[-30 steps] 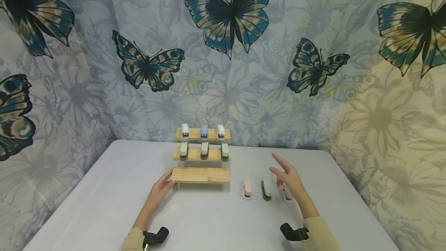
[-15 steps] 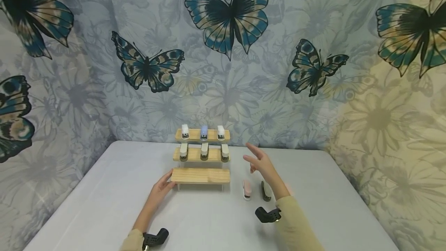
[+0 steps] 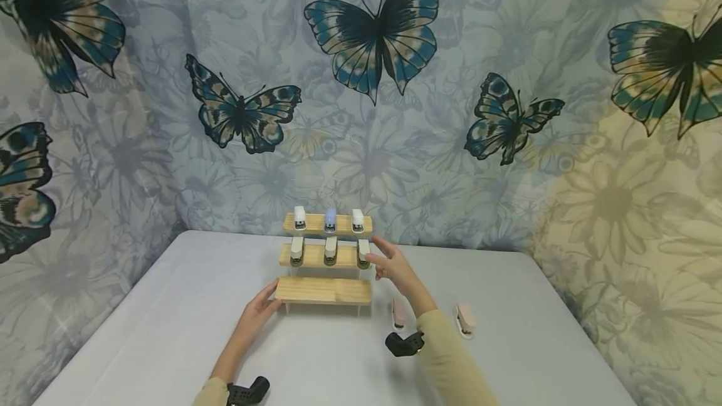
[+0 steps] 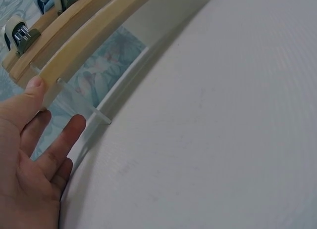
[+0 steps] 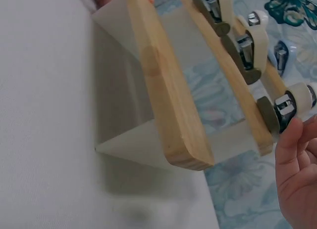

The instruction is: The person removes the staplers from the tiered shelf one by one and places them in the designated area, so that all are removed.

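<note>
A three-tier wooden stand point(image 3: 324, 291) sits mid-table. Its top and middle shelves each carry three small staplers, and its bottom shelf is bare. My left hand point(image 3: 264, 303) rests at the bottom shelf's left end, thumb against the wood point(image 4: 37, 85) and fingers straight. My right hand point(image 3: 389, 263) hovers with loose fingers at the right end of the middle shelf, beside the white stapler point(image 3: 363, 249) there. In the right wrist view the fingertips point(image 5: 292, 140) lie just under that stapler point(image 5: 297, 98); I cannot tell whether they touch it. Neither hand holds anything.
Two pink staplers point(image 3: 398, 312) point(image 3: 464, 319) lie on the white table point(image 3: 169, 331) right of the stand, with my right forearm between them. A butterfly-print cloth point(image 3: 361, 111) hangs close behind the stand and along both sides.
My right hand has swung left from above the loose staplers on the table to the right end of the middle shelf. My forearm now hides the dark stapler. The left hand stayed put.
</note>
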The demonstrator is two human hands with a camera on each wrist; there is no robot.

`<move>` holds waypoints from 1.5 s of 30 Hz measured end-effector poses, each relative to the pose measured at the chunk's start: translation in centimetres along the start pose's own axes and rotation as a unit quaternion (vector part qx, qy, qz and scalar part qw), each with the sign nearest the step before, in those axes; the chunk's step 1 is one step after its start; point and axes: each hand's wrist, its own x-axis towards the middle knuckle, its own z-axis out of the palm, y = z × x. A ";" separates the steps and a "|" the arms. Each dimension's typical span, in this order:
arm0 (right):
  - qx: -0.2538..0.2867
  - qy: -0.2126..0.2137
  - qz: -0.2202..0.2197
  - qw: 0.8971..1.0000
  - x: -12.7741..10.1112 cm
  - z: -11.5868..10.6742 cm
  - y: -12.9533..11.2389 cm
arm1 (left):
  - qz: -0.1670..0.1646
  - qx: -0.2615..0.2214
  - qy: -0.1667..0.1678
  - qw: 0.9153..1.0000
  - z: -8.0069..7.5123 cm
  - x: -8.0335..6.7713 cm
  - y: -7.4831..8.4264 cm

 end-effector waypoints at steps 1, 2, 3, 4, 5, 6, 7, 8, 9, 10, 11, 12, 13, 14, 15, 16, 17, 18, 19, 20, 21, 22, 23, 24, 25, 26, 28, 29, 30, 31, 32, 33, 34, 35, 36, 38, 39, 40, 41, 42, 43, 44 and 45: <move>0.006 0.000 0.008 1.000 -0.1 0.3 -0.4 | 0.000 -0.002 -0.002 1.000 0.0 0.0 0.0; 0.008 0.000 0.015 1.000 -0.2 0.5 -0.8 | 0.000 -0.002 -0.004 1.000 0.0 0.0 -0.1; 0.009 0.002 0.023 1.000 -0.3 0.6 -1.1 | 0.000 -0.004 -0.006 1.000 0.1 0.0 -0.1; 0.007 0.006 0.028 1.000 -0.4 0.7 -1.3 | 0.005 -0.006 -0.010 1.000 0.1 0.0 -0.1; 0.012 0.013 0.034 0.999 -0.4 0.8 -1.4 | 0.005 -0.010 -0.012 1.000 0.1 0.0 -0.1; 0.019 0.018 0.037 0.999 -0.4 0.8 -1.5 | 0.007 -0.015 -0.013 1.000 0.1 0.1 -0.1; 0.025 0.021 0.041 0.999 -0.3 0.8 -1.5 | 0.009 -0.014 -0.013 1.000 0.1 0.1 -0.1; 0.033 0.022 0.044 0.998 -0.2 0.9 -1.5 | 0.009 -0.012 -0.011 1.000 0.1 0.1 0.0; 0.043 0.022 0.049 0.998 -0.1 1.0 -1.5 | 0.009 -0.008 -0.008 1.000 0.1 0.1 0.0; 0.050 0.022 0.052 0.997 0.0 1.0 -1.5 | 0.008 -0.007 -0.006 1.000 0.1 0.1 0.1; 0.055 0.022 0.050 0.997 0.1 1.1 -1.4 | 0.003 -0.006 -0.004 1.000 0.0 0.1 0.2; 0.058 0.022 0.050 0.997 0.2 1.1 -1.4 | 0.000 -0.004 -0.003 1.000 0.0 0.1 0.2; 0.058 0.026 0.051 0.997 0.3 1.2 -1.3 | -0.004 -0.003 -0.002 1.000 0.0 0.1 0.2; 0.063 0.030 0.049 0.996 0.4 1.2 -1.1 | -0.006 -0.001 -0.002 1.000 0.0 0.1 0.2; 0.067 0.034 0.048 0.996 0.5 1.1 -0.8 | -0.008 -0.003 -0.003 1.000 0.0 0.0 0.2; 0.069 0.039 0.047 0.996 0.6 1.1 -0.5 | -0.010 -0.004 -0.003 1.000 0.0 0.0 0.1; 0.073 0.041 0.045 0.995 0.7 1.0 -0.3 | -0.011 -0.003 -0.003 1.000 0.0 0.0 0.0; 0.075 0.041 0.047 0.995 0.8 0.9 -0.1 | -0.010 -0.005 -0.003 1.000 0.0 -0.1 0.0; 0.075 0.041 0.049 0.995 0.8 0.8 0.0 | -0.005 -0.006 -0.005 1.000 0.0 -0.1 0.0; 0.073 0.038 0.049 0.995 0.8 0.8 -0.1 | -0.001 -0.008 -0.006 1.000 0.0 -0.1 0.1; 0.068 0.036 0.049 0.996 0.8 0.7 -0.2 | 0.001 -0.009 -0.007 1.000 0.0 0.0 0.2; 0.063 0.033 0.049 0.996 0.7 0.7 -0.4 | 0.003 -0.008 -0.007 1.000 0.0 0.0 0.2; 0.059 0.029 0.048 0.997 0.6 0.7 -0.7 | 0.006 -0.009 -0.007 1.000 0.0 0.1 0.3; 0.055 0.026 0.050 0.997 0.5 0.7 -0.9 | 0.007 -0.009 -0.007 1.000 0.0 0.1 0.4; 0.054 0.023 0.051 0.997 0.4 0.7 -1.0 | 0.010 -0.006 -0.007 1.000 0.0 0.2 0.4; 0.052 0.021 0.051 0.997 0.3 0.8 -1.1 | 0.007 -0.004 -0.004 1.000 0.0 0.2 0.4; 0.049 0.020 0.057 0.997 0.2 0.7 -1.1 | 0.007 -0.004 -0.002 1.000 0.0 0.2 0.4; 0.049 0.020 0.058 0.997 0.3 0.7 -0.8 | 0.010 -0.004 -0.004 1.000 0.0 0.1 0.3; 0.047 0.020 0.055 0.997 0.4 0.6 -0.4 | 0.011 -0.005 -0.005 1.000 -0.1 0.1 0.3; 0.041 0.023 0.050 0.998 0.5 0.5 0.2 | 0.013 -0.005 -0.005 1.000 -0.1 0.1 0.3; 0.039 0.019 0.038 0.998 0.5 0.4 0.3 | 0.013 -0.008 -0.005 1.000 -0.1 0.0 0.2; 0.028 0.019 0.031 0.999 0.9 0.1 1.4 | 0.019 -0.008 -0.006 1.000 -0.1 0.0 0.2; 0.017 0.020 0.025 0.999 1.4 -0.4 2.6 | 0.022 -0.008 -0.006 1.000 -0.1 0.1 0.2; 0.001 0.021 0.016 1.000 1.9 -0.8 3.9 | 0.024 -0.007 -0.006 1.000 -0.2 0.1 0.1; -0.017 0.021 0.008 1.000 2.5 -1.3 5.2 | 0.023 -0.007 -0.004 1.000 -0.2 0.1 0.1; -0.045 0.017 -0.008 0.999 3.6 -2.3 7.5 | 0.026 -0.006 -0.007 1.000 -0.2 0.2 0.1; -0.058 0.020 -0.007 0.998 4.4 -2.9 9.1 | 0.025 -0.006 -0.009 1.000 -0.2 0.2 0.0; -0.063 0.018 -0.015 0.998 4.7 -3.2 9.7 | 0.025 -0.006 -0.013 1.000 -0.2 0.2 0.0; -0.067 0.013 -0.025 0.997 4.5 -3.0 9.5 | 0.025 -0.006 -0.016 1.000 -0.2 0.2 0.0; -0.065 0.008 -0.028 0.997 4.7 -3.2 9.9 | 0.023 -0.009 -0.016 1.000 -0.2 0.2 0.0; -0.063 0.005 -0.029 0.998 4.8 -3.3 10.1 | 0.026 -0.012 -0.018 0.999 -0.2 0.2 -0.1; -0.061 0.004 -0.027 0.998 4.8 -3.3 10.2 | 0.025 -0.016 -0.015 0.999 -0.1 0.2 -0.1; -0.061 0.006 -0.022 0.998 4.7 -3.3 10.3 | 0.024 -0.020 -0.014 0.999 -0.1 0.1 -0.1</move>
